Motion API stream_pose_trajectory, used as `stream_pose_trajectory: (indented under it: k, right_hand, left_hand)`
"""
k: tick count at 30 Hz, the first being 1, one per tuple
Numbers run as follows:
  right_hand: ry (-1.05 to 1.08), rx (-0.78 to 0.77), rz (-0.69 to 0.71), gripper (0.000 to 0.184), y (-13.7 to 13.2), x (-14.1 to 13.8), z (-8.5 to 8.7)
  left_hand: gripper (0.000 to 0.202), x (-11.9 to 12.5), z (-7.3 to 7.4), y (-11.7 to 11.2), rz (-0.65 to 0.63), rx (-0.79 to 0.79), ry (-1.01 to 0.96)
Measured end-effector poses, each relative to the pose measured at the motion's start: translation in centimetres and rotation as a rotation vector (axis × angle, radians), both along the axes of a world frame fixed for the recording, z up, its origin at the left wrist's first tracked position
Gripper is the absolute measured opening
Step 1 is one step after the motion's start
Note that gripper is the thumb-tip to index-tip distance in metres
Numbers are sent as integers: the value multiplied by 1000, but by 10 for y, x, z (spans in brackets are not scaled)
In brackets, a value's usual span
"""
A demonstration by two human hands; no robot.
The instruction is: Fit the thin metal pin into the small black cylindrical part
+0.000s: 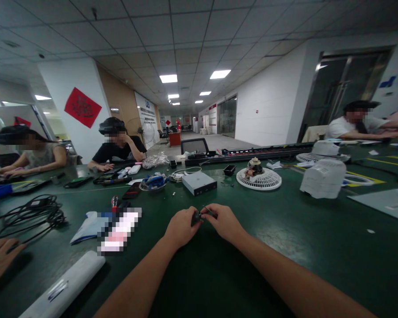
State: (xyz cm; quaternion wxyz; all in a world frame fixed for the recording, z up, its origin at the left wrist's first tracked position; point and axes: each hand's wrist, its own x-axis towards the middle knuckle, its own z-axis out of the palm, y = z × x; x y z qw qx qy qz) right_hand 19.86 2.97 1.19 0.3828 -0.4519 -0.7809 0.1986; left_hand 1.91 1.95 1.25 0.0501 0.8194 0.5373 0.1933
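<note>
My left hand [183, 226] is closed, with its thumb and fingers pinching a small dark part [197, 216]. Close beside it, my right hand [224, 222] pinches a thin dark piece [209, 211], whose end reaches toward the small part. Neither piece is clear enough to name. Both hands meet just above the green table [285, 247]. Straight beyond them lies a grey metal box [199, 183] that looks like a disc drive. To its right is a white round fan grille [259, 179] with a motor on top.
A white plastic housing [323, 179] stands at right. At left are a coil of black cable [35, 216], a plastic packet [90, 227], a red-handled screwdriver [115, 202] and a long white case [64, 287]. Another person's hand [1, 258] rests at far left; several people sit around.
</note>
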Motion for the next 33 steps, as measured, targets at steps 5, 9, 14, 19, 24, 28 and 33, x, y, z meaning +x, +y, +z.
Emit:
stream_pose_trajectory:
  k: [5,9,14,19,24,28,33]
  right_hand:
    - [-19,22,26,14,0,1,1]
    - [-22,-11,53,13,1,2,1]
    - [-31,-48,-26,14,-2,2,4]
    - [-201,-60,-1,28,-5,3,7]
    - [-161,-118,72,31,-5,1,4]
    - [3,-362,111,33,-1,-1,-1]
    - [115,-499,113,22,-2,-5,-4]
  left_hand:
    - [19,0,1,0,-34,-18,17]
    - [20,0,3,-2,-73,-44,6]
    - [20,0,7,-6,-114,-36,-19]
    - [18,0,8,-8,-130,-25,-47]
    - [16,-2,4,-4,-134,16,-45]
    - [20,-4,2,-3,-150,86,-52]
    - [22,-1,4,-5,-183,118,-15]
